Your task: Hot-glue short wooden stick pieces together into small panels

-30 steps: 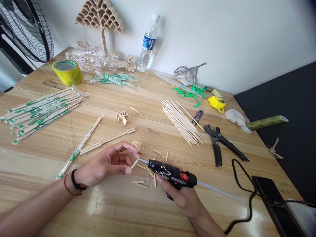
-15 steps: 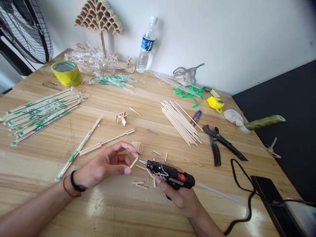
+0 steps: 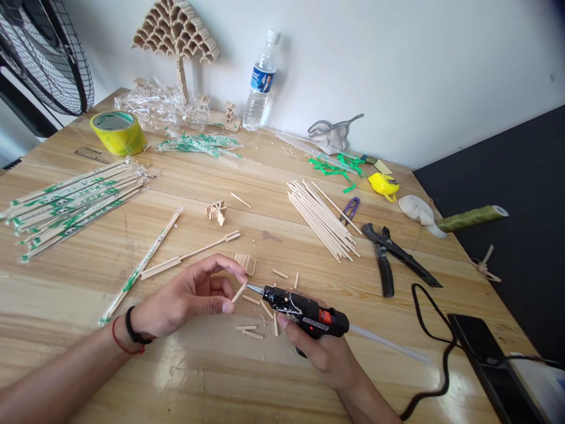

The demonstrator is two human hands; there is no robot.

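Between thumb and a fingertip, my left hand (image 3: 189, 295) pinches a short wooden stick (image 3: 239, 292), held slantwise above the table. My right hand (image 3: 324, 350) is wrapped round a black hot glue gun (image 3: 304, 312) with a clear glue stick (image 3: 388, 343) out of its back. The gun's metal nozzle is at the upper end of the short stick. Several cut stick pieces (image 3: 253, 334) lie below the hands. A small block of joined sticks (image 3: 246, 264) rests just behind my left fingertips.
Long bare sticks (image 3: 322, 221) lie right of centre, beside black cutters (image 3: 388, 253) and purple snips (image 3: 351, 209). Wrapped chopsticks (image 3: 75, 203) and yellow tape (image 3: 118, 134) are left. A bottle (image 3: 261, 82) stands at the back. A black cable (image 3: 445, 365) curves at right.
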